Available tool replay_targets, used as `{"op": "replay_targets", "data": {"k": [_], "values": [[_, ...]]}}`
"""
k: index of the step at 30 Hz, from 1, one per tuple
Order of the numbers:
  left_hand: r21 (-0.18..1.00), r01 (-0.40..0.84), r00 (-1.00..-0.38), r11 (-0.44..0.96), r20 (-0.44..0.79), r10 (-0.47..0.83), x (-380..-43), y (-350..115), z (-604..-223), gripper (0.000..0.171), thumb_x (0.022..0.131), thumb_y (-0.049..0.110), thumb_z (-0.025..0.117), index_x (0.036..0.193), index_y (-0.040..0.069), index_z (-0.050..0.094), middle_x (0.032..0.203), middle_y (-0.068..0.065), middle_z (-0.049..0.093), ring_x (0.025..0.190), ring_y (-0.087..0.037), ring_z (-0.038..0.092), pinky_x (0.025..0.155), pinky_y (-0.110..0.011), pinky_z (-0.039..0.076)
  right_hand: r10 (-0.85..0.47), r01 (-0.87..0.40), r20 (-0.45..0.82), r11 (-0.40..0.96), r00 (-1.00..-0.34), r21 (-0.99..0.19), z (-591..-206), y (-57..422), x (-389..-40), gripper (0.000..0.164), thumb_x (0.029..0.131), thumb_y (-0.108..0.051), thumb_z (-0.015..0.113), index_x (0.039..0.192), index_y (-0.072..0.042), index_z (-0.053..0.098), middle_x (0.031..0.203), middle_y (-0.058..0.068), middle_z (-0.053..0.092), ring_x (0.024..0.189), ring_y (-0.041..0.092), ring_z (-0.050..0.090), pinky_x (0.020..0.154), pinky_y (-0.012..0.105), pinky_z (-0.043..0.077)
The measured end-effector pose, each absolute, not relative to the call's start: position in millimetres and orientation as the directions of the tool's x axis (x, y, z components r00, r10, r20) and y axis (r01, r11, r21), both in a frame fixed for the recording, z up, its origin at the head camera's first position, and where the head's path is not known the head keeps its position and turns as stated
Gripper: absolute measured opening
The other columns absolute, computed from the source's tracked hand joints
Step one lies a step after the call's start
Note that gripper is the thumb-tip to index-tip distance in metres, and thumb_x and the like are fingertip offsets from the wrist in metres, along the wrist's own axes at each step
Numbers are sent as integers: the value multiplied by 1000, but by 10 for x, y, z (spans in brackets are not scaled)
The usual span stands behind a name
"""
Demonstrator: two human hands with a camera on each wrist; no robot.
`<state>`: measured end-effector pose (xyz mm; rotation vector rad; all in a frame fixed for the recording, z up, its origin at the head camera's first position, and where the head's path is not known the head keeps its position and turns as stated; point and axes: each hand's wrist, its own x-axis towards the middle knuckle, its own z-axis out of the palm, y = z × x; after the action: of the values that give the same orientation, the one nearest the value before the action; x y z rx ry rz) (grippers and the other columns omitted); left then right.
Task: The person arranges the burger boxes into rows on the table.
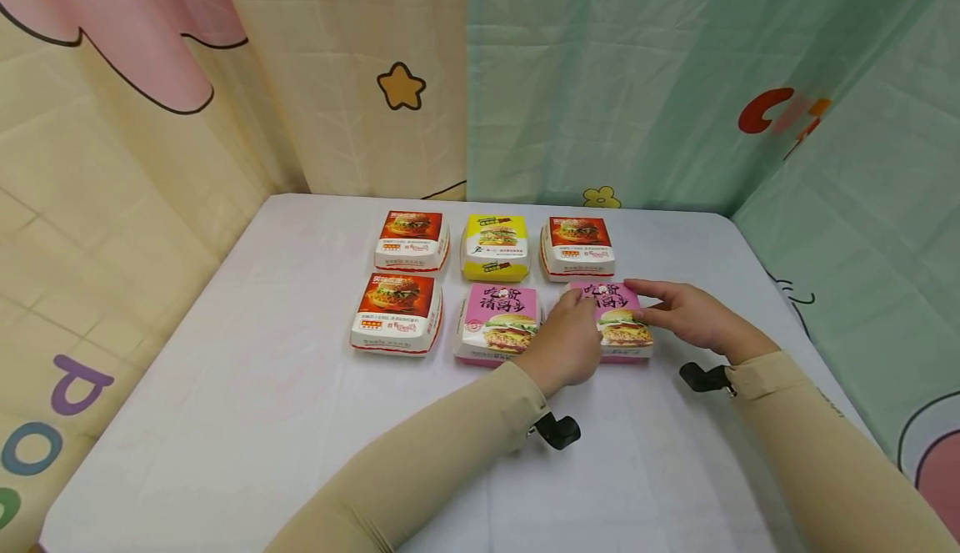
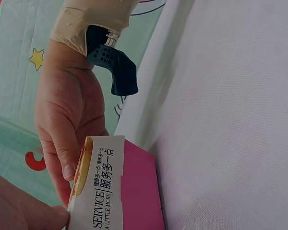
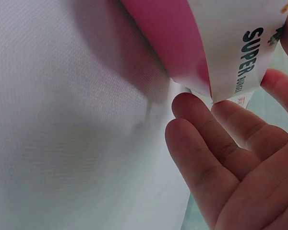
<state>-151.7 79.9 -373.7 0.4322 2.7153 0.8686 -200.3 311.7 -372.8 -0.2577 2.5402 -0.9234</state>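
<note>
At the right end of the front row stands a pink-and-white burger box (image 1: 626, 332), with both hands on it. My left hand (image 1: 562, 344) holds its left side, with the fingers curled and partly hidden. From the right, my right hand (image 1: 693, 319) pinches the box between thumb and index finger, near the back right corner. In the right wrist view the other fingers (image 3: 197, 153) hang beside the box's end. Just left of my left hand is a second pink burger box (image 1: 498, 324), partly covered by that hand.
A red-and-white burger box (image 1: 397, 315) stands at the front row's left end. Behind are another red box (image 1: 412, 242), a yellow box (image 1: 495, 248) and a third red box (image 1: 577, 248). All sit on a white-covered table (image 1: 247, 419) with printed curtains (image 1: 600, 77) around it.
</note>
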Motion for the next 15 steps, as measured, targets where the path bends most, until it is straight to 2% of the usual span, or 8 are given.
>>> {"op": "replay_targets", "data": {"k": [15], "values": [[605,191,-925,773,-154,349,-1499,796,-3729,52,108,23,56,157,8,47,172,-8,31,155,-23,39,123,-38,40,-309,-29,-325,764,-894,-645,-3742,3111,-2010,71,103,-41,66,164,-18,38,167,24,38,141,49,53,112,66,45]]}}
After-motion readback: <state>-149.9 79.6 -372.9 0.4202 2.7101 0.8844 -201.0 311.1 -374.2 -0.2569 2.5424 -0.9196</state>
